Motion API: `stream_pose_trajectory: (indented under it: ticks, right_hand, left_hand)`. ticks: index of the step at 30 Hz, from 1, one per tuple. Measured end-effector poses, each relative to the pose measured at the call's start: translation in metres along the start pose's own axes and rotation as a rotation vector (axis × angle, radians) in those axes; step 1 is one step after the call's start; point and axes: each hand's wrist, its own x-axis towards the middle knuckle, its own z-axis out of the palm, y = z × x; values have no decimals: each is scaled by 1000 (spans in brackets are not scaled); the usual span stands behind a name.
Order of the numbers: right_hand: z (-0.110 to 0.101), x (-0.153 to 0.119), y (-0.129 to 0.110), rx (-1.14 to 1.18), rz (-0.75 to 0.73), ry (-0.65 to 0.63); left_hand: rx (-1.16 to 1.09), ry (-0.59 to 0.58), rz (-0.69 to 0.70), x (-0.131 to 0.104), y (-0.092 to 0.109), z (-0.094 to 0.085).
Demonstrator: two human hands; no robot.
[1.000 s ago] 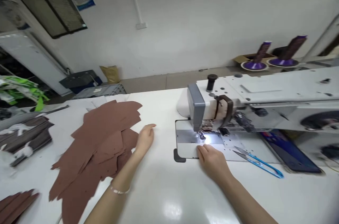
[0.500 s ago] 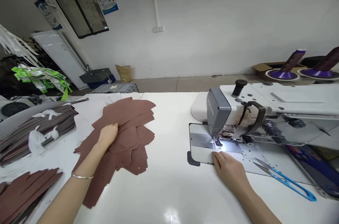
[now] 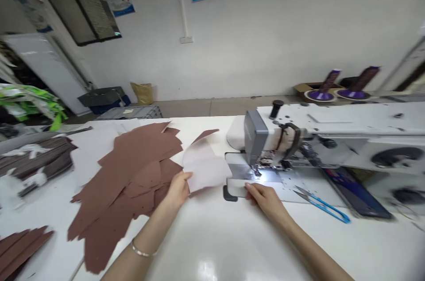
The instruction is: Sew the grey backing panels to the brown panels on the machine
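Note:
My left hand (image 3: 179, 189) pinches the near edge of a cut fabric piece (image 3: 207, 170), raised off the table with its white side facing me and a brown edge curling up at the far end. To its left spreads a loose pile of brown fabric pieces (image 3: 139, 174). My right hand (image 3: 262, 197) is closed at the front edge of the metal bed plate (image 3: 237, 187) of a sewing machine (image 3: 257, 137). Whatever its fingertips may hold is hidden. The lit needle area lies just beyond that hand.
Blue-handled thread snips (image 3: 327, 208) and a phone-like dark slab (image 3: 357, 194) lie right of my right hand. Purple-based thread cones (image 3: 327, 88) stand behind the machine. Tied grey-brown bundles (image 3: 40, 163) and more brown pieces (image 3: 23, 245) are at the left.
My left hand has lifted a piece from the brown pile and brought it right, toward the machine. My right hand stays at the bed plate's edge, fingers more curled. The view has turned right.

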Motion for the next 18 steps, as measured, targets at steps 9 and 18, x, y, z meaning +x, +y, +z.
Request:
stream_pose_trajectory:
  ticks: [9, 18]
  right_hand:
    - [5, -4, -10, -266, 226, -89]
    - [-7, -8, -19, -988, 80, -45]
  left_hand:
    - [47, -475, -368, -74, -63, 32]
    - [870, -905, 261, -110, -8, 49]
